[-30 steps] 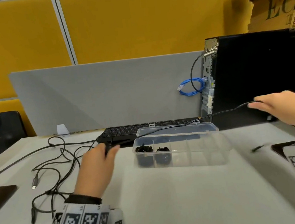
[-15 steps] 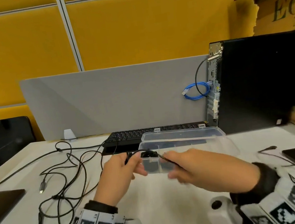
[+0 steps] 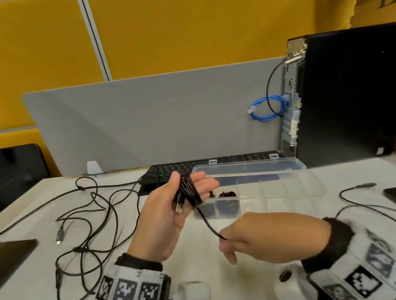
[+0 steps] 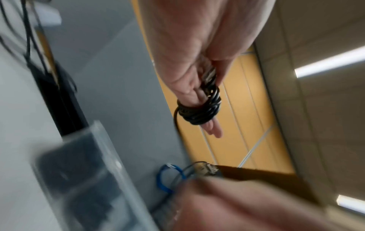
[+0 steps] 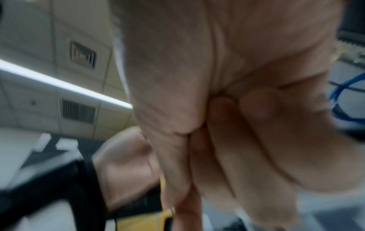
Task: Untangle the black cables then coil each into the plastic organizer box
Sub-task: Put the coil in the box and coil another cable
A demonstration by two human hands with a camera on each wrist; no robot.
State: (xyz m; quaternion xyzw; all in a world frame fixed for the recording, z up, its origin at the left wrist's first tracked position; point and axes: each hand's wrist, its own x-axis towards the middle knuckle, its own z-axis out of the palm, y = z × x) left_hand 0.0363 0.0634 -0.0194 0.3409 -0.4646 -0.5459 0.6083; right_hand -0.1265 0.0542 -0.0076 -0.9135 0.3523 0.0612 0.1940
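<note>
My left hand (image 3: 174, 210) is raised in front of the clear plastic organizer box (image 3: 284, 189). A black cable (image 3: 190, 190) is wound in several turns round its straight fingers, and its metal plug (image 3: 179, 207) lies against the palm. In the left wrist view the coil (image 4: 199, 109) rings the fingers, and the thumb holds the plug end. The cable's free run drops to my right hand (image 3: 252, 238), which pinches it just below and to the right. Two black coils (image 3: 225, 195) lie in the box's left compartments. More tangled black cables (image 3: 89, 225) sprawl at the left.
A black keyboard (image 3: 208, 164) lies behind the box, whose lid (image 3: 249, 168) stands open. A black computer tower (image 3: 354, 93) with a blue cable (image 3: 265, 109) is at the back right. A grey divider (image 3: 150, 118) closes the rear. Dark flat slabs (image 3: 3, 261) sit at both table sides.
My right hand came back from far right, where it stretched the cable, and now sits low beside my left. The left hand has lifted, with cable turns wound round its fingers.
</note>
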